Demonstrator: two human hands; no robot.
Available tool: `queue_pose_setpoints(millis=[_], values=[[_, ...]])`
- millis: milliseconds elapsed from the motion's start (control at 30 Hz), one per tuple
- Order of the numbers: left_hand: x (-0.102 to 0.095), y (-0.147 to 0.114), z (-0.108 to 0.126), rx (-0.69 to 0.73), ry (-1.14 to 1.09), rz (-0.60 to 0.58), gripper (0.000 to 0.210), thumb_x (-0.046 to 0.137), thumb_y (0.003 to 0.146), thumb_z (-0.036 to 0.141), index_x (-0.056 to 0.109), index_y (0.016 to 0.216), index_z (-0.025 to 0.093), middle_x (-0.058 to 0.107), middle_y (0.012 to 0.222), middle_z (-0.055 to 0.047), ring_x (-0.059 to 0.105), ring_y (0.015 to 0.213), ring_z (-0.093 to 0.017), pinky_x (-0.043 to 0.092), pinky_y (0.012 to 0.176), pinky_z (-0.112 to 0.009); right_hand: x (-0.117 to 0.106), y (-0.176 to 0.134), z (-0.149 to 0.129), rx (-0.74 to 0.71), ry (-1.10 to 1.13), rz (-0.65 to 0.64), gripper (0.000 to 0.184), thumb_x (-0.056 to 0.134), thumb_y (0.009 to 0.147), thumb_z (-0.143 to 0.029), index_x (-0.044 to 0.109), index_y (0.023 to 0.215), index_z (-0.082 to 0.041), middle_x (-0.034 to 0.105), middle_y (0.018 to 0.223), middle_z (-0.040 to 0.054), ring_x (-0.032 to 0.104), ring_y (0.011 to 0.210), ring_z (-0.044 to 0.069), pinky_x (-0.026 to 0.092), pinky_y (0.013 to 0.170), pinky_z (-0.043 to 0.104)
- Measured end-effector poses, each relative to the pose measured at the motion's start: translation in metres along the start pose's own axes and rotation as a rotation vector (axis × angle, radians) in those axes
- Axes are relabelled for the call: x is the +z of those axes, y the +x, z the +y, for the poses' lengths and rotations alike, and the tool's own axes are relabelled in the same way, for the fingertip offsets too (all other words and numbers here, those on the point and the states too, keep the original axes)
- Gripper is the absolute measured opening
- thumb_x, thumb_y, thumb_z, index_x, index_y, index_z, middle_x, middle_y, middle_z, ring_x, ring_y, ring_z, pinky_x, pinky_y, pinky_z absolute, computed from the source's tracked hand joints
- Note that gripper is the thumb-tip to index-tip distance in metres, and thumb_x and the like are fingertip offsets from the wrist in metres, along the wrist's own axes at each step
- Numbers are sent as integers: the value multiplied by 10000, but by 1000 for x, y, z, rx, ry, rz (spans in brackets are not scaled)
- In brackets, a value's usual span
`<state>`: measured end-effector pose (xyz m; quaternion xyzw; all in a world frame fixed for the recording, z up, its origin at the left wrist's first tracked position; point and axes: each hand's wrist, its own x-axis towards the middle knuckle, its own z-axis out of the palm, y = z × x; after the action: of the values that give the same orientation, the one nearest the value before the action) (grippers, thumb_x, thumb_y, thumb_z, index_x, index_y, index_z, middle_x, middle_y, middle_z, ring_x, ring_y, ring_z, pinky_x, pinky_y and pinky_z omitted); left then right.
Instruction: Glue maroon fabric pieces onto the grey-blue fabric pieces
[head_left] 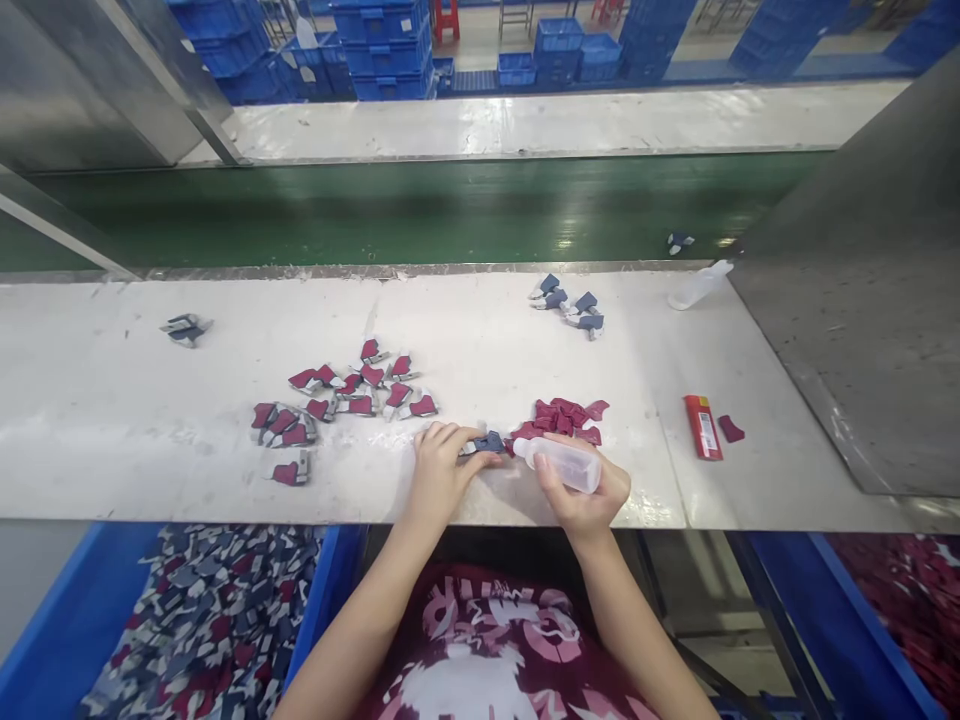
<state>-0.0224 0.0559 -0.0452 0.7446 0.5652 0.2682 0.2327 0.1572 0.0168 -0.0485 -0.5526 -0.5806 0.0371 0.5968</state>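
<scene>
My left hand point(441, 468) pinches a small dark blue and grey plastic part point(489, 443) just above the white tabletop. In my right hand point(592, 500) is a translucent squeeze bottle point(566, 466), tilted so its nozzle points left at the blue part. Right behind the bottle lies a pile of loose dark red pieces point(562, 415), partly covered by my right hand. To the left, several grey parts with red faces point(361, 404) are spread out. A few blue and grey parts point(570, 303) lie farther back.
A red and yellow box point(703, 428) and a single red piece point(731, 428) lie at right, near a second bottle point(700, 285) and a metal panel point(862, 300). A green conveyor belt point(450, 210) runs behind. Blue bins point(45, 640) of parts stand below the table edge.
</scene>
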Motion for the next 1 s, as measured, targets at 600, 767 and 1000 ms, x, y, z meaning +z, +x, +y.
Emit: queue_pose_setpoints(millis=[600, 767, 1000], values=[[-2, 2, 1, -14, 1, -62, 141, 806, 807, 290, 719, 904, 239, 746, 886, -12, 628, 918, -235, 376, 859, -389, 3, 4, -2, -16, -39, -79, 137, 758, 810, -255, 731, 923, -182, 789, 850, 69, 758, 686, 222, 638, 628, 323], [-1, 2, 1, -19, -1, -65, 157, 818, 792, 302, 721, 904, 251, 751, 905, -10, 622, 923, -235, 371, 863, -386, 4, 3, -1, 3, -54, -70, 145, 756, 813, -270, 733, 924, -180, 790, 860, 69, 760, 688, 222, 639, 626, 322], [2, 1, -2, -3, 13, -38, 131, 795, 820, 320, 718, 890, 241, 751, 880, -7, 617, 906, -226, 368, 849, -374, 3, -1, 2, -15, -46, -27, 149, 763, 795, -215, 724, 934, -179, 783, 842, 65, 752, 694, 220, 620, 620, 318]])
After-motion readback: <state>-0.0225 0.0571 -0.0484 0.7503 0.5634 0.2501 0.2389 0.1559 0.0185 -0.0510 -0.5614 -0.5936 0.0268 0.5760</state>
